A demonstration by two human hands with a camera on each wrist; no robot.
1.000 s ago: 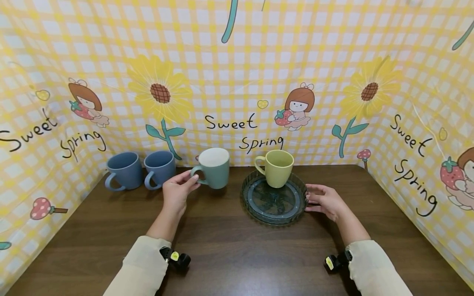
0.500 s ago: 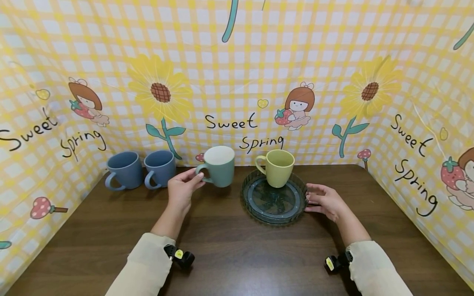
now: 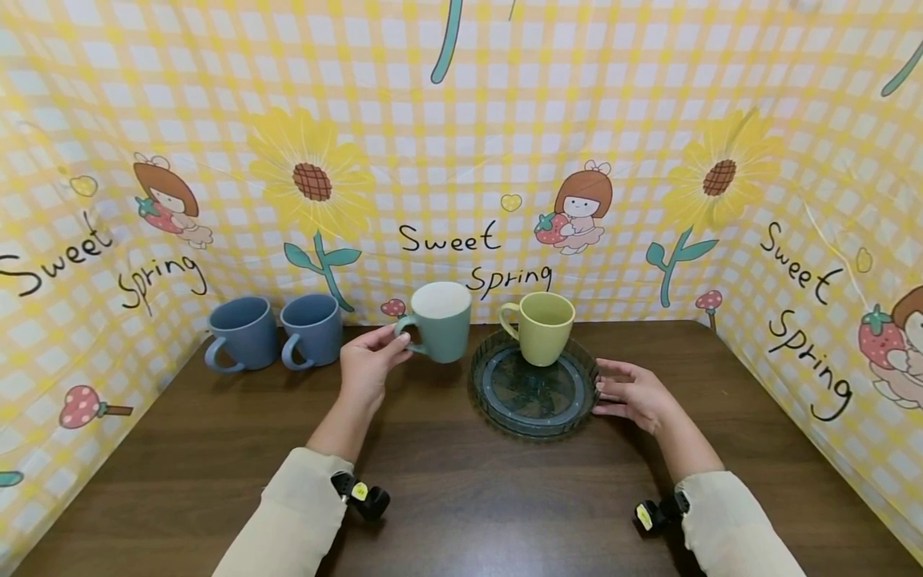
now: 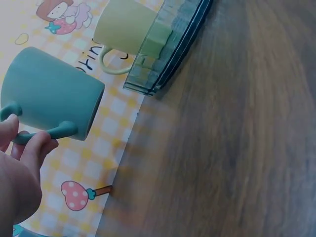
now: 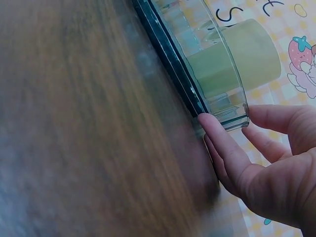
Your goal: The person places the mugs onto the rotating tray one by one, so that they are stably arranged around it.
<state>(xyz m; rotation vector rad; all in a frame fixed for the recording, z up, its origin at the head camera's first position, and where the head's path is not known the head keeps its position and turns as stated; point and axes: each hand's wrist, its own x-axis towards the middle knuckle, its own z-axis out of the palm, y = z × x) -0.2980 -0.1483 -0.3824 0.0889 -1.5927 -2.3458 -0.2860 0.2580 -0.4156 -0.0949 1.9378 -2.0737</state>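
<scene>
My left hand point(image 3: 364, 373) pinches the handle of a teal mug point(image 3: 441, 324) with a white inside. The mug hangs upright above the table, left of a round see-through tray point(image 3: 497, 405) with a fluted wall and dark base. A yellow-green mug point(image 3: 546, 328) stands upright on the tray's far part, handle to the left. At the tray's right side, my right hand point(image 3: 634, 394) touches the wall with outstretched fingers. In the right wrist view, one finger point(image 5: 219, 136) meets the dark base and another the upper rim. Two blue mugs point(image 3: 241, 330) point(image 3: 312, 327) stand at the back left.
The brown wooden table point(image 3: 461, 497) reaches to a yellow checked cloth point(image 3: 447, 160) hung along the back and both sides. A black wrist camera point(image 3: 366, 498) sits at each sleeve cuff.
My left hand has carried the teal mug to the right, slightly upward, closer to the tray. The right hand, tray, yellow-green mug and blue mugs stay nearly where they were.
</scene>
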